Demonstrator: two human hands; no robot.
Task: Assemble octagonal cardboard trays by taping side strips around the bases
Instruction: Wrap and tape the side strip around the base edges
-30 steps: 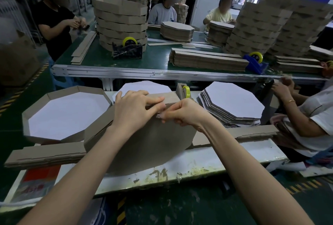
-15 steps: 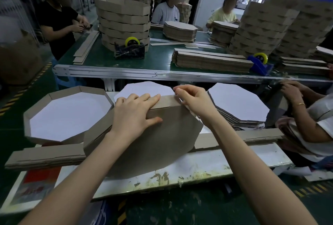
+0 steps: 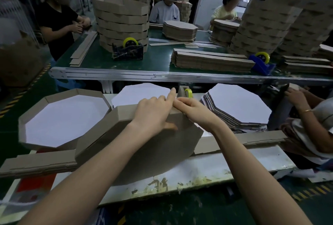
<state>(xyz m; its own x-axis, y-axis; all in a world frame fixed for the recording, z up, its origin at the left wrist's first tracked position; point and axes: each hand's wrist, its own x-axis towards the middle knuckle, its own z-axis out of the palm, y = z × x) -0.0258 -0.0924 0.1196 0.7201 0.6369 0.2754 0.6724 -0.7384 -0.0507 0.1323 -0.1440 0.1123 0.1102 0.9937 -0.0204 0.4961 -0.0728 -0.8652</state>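
White bench (image 3: pixel 234 163) holds my tray (image 3: pixel 153 151), standing on its edge in the middle. My left hand (image 3: pixel 153 112) grips its top rim at 12 o'clock. My right hand (image 3: pixel 195 114) pinches the rim just beside it.

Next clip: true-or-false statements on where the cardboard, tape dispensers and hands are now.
1. The left hand and right hand are both at the top edge of the tilted brown octagonal cardboard tray. True.
2. The finished tray with a white floor lies right of the hands. False: it lies left of them.
3. A stack of white-faced octagonal bases lies right of the hands. True.
4. The blue tape dispenser on the green table carries a red roll. False: the roll is yellow.
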